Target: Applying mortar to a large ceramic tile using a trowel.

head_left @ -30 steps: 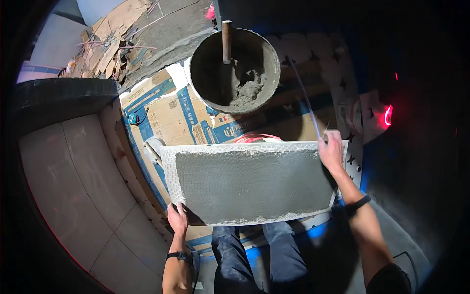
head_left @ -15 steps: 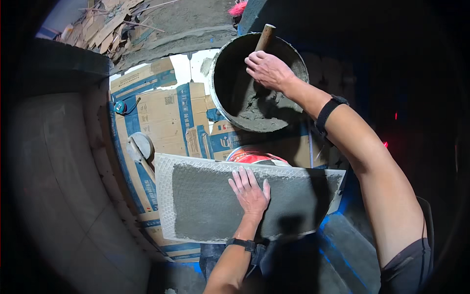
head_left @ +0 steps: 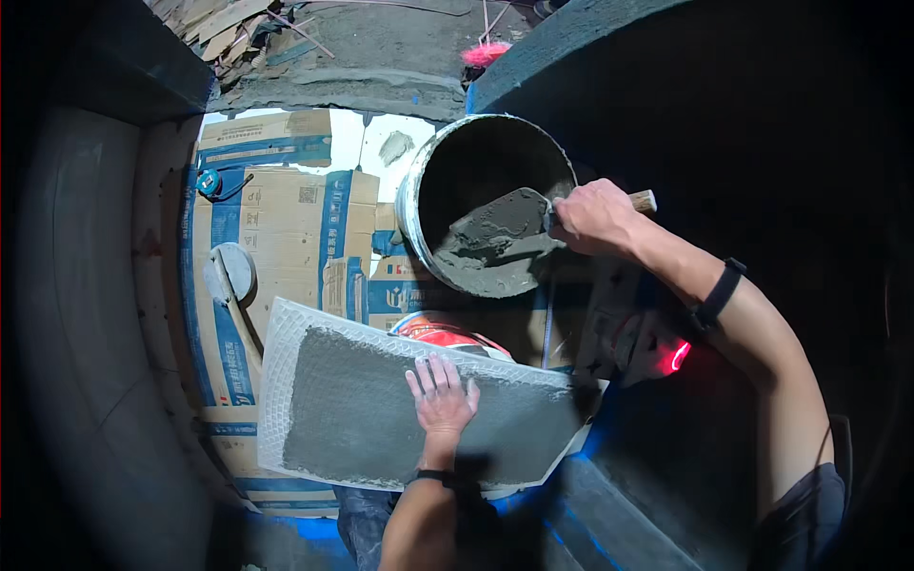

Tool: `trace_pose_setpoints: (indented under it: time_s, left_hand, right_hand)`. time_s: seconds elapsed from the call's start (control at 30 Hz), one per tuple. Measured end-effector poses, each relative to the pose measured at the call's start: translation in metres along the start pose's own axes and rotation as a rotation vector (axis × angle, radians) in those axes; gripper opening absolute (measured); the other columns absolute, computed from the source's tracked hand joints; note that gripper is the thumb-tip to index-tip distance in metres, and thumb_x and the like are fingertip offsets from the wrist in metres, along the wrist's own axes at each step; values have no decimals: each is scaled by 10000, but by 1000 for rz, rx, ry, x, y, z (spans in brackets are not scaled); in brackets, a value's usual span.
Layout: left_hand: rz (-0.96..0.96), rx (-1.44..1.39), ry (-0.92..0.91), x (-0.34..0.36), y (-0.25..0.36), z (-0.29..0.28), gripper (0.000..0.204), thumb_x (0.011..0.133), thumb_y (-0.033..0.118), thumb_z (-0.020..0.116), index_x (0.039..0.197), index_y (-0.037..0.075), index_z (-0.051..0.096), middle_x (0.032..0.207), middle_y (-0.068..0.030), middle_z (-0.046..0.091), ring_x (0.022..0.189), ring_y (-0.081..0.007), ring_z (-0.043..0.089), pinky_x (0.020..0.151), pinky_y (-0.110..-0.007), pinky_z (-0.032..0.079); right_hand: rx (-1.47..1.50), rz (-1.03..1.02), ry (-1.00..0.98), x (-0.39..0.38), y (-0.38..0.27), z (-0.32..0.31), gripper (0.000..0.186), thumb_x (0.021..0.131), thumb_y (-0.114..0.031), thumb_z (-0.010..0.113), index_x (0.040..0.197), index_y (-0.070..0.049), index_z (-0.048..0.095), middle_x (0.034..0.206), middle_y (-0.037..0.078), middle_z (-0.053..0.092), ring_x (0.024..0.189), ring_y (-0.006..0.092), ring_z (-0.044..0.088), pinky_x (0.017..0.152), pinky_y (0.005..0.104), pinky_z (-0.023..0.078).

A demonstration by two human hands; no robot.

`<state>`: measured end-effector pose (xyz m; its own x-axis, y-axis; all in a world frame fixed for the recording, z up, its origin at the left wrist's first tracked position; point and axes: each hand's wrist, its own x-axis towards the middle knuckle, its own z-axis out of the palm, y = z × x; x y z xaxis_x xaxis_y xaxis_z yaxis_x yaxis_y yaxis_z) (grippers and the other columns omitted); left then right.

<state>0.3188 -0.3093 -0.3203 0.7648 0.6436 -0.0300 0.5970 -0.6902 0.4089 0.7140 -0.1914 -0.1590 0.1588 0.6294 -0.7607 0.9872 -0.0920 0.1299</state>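
Note:
My left hand (head_left: 445, 400) lies flat, fingers spread, on the grey-coated back of a large tile (head_left: 283, 400). The tile has a pale, ridged border, and a red and white container (head_left: 447, 335) shows partly beneath its far edge. My right hand (head_left: 600, 217) is wrapped round the wooden handle of a trowel (head_left: 645, 201), at the right rim of a big round bucket (head_left: 411, 205). Grey mortar (head_left: 500, 224) is heaped on the trowel's blade inside the bucket, and more wet mortar lies below it. The bucket's deeper interior is in shadow.
Flattened cardboard (head_left: 286, 214) covers the floor. To the left sit a round grey tool with a long handle (head_left: 231, 273) and a small teal device (head_left: 208, 183). Scrap pieces (head_left: 228, 24) lie beyond a low ledge. Dark walls flank both sides.
My right hand has turned the trowel from handle-up inside the bucket to handle pointing right, its blade now carrying mortar. My left hand stays flat on the tile. The view has shifted.

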Motion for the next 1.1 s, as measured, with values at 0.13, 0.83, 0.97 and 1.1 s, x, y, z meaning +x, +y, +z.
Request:
trace_pose_setpoints:
  time_s: [0.13, 0.83, 0.97, 1.1]
  left_hand:
    - [-36, 4, -52, 0, 4, 3, 901, 787, 423, 697, 1470, -29, 323, 1523, -250, 303, 1447, -485, 235, 1176, -673, 218]
    - [7, 2, 5, 6, 8, 6, 828, 747, 448, 733, 1373, -22, 465, 1442, -269, 414, 1351, -521, 378, 1075, -719, 325]
    - [-22, 0, -66, 1, 3, 4, 813, 755, 443, 724, 1360, -41, 478, 1434, -274, 420, 1360, -525, 369, 1074, -725, 325]
    - [-3, 27, 24, 5, 1, 5, 825, 762, 438, 713, 1386, -28, 438, 1433, -278, 418, 1370, -521, 359, 1087, -726, 308]
  right_hand:
    - [-252, 33, 143, 3, 9, -12, 171, 823, -185, 631, 768, -87, 760, 764, 109, 731, 777, 256, 729, 669, 383, 571]
    - [760, 502, 7, 150, -42, 100, 380, 818, -238, 637, 985, 99, 694, 1064, 338, 680, 1034, 469, 673, 897, 495, 557]
    - [913, 485, 41, 146, -54, 106, 448, 833, -272, 648, 1022, 133, 674, 1083, 377, 655, 1084, 486, 647, 927, 481, 540]
    - [1043, 429, 33, 150, -58, 119, 526, 827, -316, 684, 1073, 148, 657, 1101, 372, 659, 1098, 468, 653, 920, 475, 534]
